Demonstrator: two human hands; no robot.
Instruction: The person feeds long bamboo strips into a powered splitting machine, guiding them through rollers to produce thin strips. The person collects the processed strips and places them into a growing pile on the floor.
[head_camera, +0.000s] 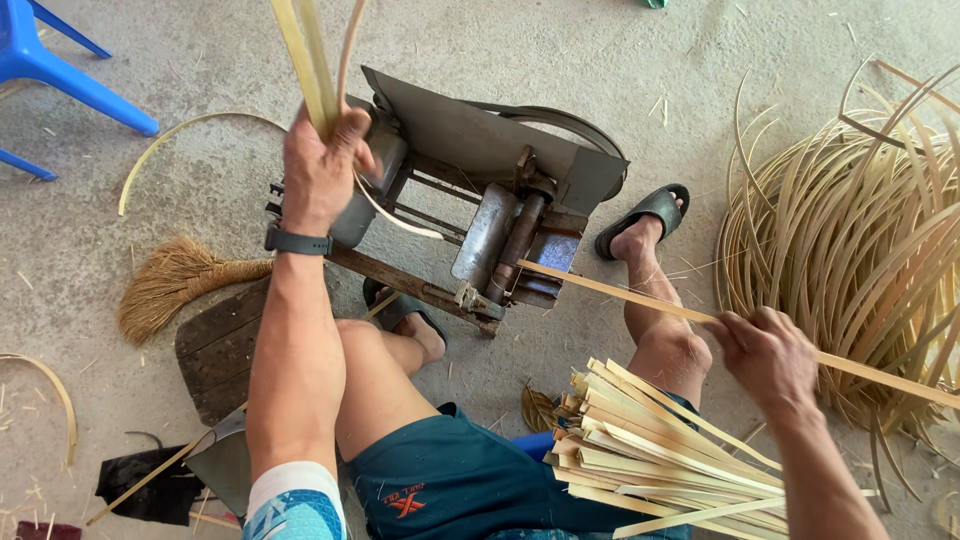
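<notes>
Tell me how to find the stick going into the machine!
Look at the grey metal machine on the floor. One long pale bamboo strip runs from its front to the right hand. Unlike the bundle of strips on the lap, it lies alone.

We see pale, smooth bamboo strips (690, 455), a dull, worn grey metal machine (480, 190), a rough concrete floor (180, 70), glossy blue plastic chair (60, 70) far left.

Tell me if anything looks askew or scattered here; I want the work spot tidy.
A few things. Loose curved bamboo strips and splinters lie scattered on the concrete floor. A hand broom lies flat beside the splitting machine. The large pile of split strips at right fans out untidily.
</notes>
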